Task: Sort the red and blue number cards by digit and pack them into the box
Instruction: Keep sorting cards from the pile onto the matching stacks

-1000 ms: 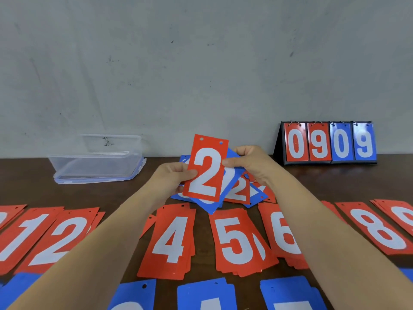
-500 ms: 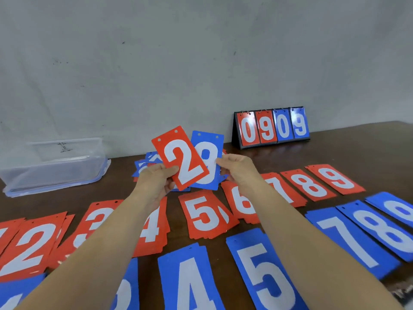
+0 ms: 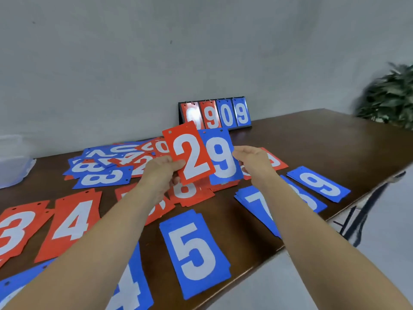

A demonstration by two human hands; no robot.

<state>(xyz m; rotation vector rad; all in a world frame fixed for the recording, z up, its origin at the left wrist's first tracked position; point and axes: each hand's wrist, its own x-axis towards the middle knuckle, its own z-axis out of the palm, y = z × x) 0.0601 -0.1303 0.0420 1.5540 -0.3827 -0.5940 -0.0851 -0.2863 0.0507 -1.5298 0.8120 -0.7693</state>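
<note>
While sorted rows of number cards cover the dark tabletop (image 3: pixel 312 142), the left hand (image 3: pixel 163 173) holds a red 2 card (image 3: pixel 190 153) by its lower left edge, fingers closed on it and thumb on its face. The right hand (image 3: pixel 250 162) grips a blue 9 card (image 3: pixel 223 157) by its right edge. Both cards are raised, red overlapping blue. A blue 9 pile (image 3: pixel 319 183) lies near the right edge, and the clear box (image 3: pixel 13 162) sits far left.

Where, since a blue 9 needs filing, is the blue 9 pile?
Head view, right side: the blue 9 pile lies near the table edge, just right of the blue 8 pile.
</note>
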